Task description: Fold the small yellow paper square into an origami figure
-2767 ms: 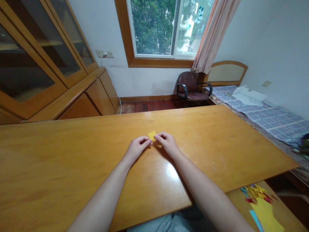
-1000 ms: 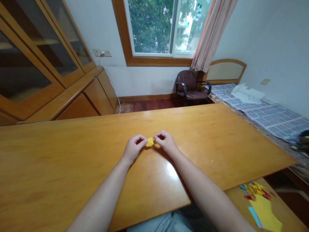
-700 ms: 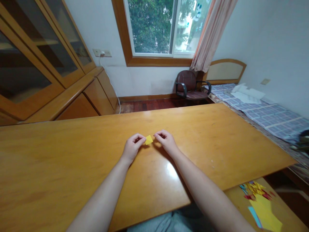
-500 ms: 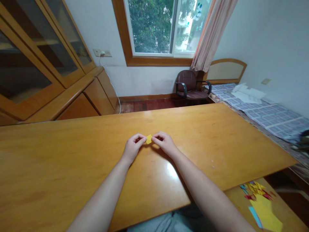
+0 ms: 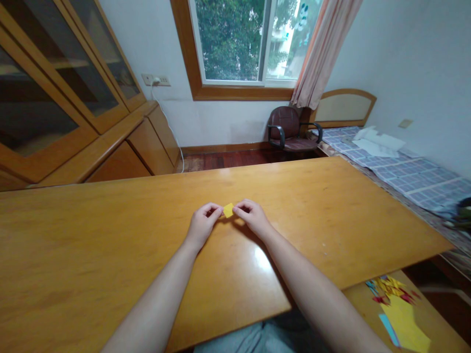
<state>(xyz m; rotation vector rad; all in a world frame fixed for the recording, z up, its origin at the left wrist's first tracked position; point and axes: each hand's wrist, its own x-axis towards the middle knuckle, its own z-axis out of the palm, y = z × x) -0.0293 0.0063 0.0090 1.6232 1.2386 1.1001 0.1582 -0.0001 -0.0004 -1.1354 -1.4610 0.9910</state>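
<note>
A small folded piece of yellow paper (image 5: 228, 210) is held just above the middle of a wooden table (image 5: 110, 230). My left hand (image 5: 202, 227) pinches its left edge with thumb and forefinger, fingers curled. My right hand (image 5: 250, 219) pinches its right edge the same way. Both forearms reach in from the near edge of the table.
A low surface at the lower right carries yellow and blue paper sheets (image 5: 403, 323) and a heap of small coloured folded pieces (image 5: 390, 288). A bed (image 5: 405, 171) runs along the right wall, a dark chair (image 5: 290, 130) stands under the window, and wooden cabinets (image 5: 73, 98) line the left.
The paper piece has been turned and folded smaller between my fingers; it stood taller and further up 2.8 s ago. Both hands have stayed at the same spot on the table.
</note>
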